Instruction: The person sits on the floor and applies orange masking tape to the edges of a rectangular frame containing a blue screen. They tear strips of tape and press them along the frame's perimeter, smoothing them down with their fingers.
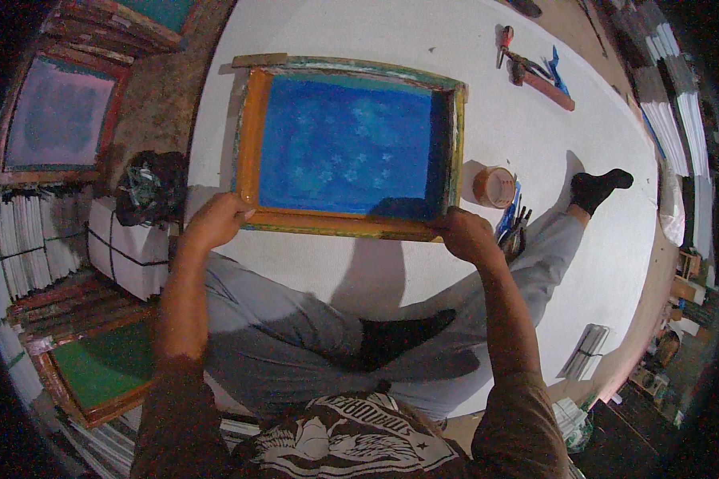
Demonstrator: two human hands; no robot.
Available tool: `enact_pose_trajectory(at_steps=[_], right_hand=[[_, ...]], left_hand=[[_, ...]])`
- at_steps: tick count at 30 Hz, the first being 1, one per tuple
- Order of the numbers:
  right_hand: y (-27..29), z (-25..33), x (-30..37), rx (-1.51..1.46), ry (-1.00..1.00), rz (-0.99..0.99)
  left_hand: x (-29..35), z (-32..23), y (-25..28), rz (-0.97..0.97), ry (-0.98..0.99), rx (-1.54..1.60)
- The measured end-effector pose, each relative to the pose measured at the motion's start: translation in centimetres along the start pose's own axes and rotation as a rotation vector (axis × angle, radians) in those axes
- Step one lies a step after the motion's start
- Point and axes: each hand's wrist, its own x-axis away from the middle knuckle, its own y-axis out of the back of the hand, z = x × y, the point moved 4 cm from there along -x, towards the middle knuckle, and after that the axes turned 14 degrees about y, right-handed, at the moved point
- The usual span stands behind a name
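A wooden silk-screen frame (343,223) with blue mesh (347,140) lies in front of me; pale flower shapes show in the mesh. My left hand (218,219) closes on the near left corner of the frame, its thumb on the wood. At the near right corner, my right hand (465,233) grips the rail, fingers partly hidden. Whether the frame rests flat or is slightly lifted, I cannot tell. Just right of it sits a roll of brown packing tape (494,188).
White sheeting (375,259) covers the floor under my legs. Beyond the tape are pliers (515,231), a hammer (539,84) and a red-handled screwdriver (505,44). Leftward stand a black plastic bag (152,188), a tied white bundle (124,247) and other screens (56,116). My socked foot (603,188) extends right.
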Motion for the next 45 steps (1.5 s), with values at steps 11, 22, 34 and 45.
enact_pose_trajectory(at_steps=[11, 22, 34, 45], right_hand=[[2.8, 0.0, 2.7, -0.054, 0.004, -0.163], [0.2, 1.6, 2.5, 0.072, 0.309, -0.328], [-2.7, 0.5, 2.5, 0.263, 0.164, -0.371], [-6.6, -0.6, 3.1, 0.371, 0.297, -0.571]], left_hand=[[0.1, 0.7, 0.8, 0.007, -0.042, -0.084], [2.8, -3.7, -1.3, -0.147, -0.314, -0.495], [2.6, -1.8, -1.6, -0.292, -0.31, -0.51], [0.3, 1.6, -3.9, -0.438, -0.427, -0.691]])
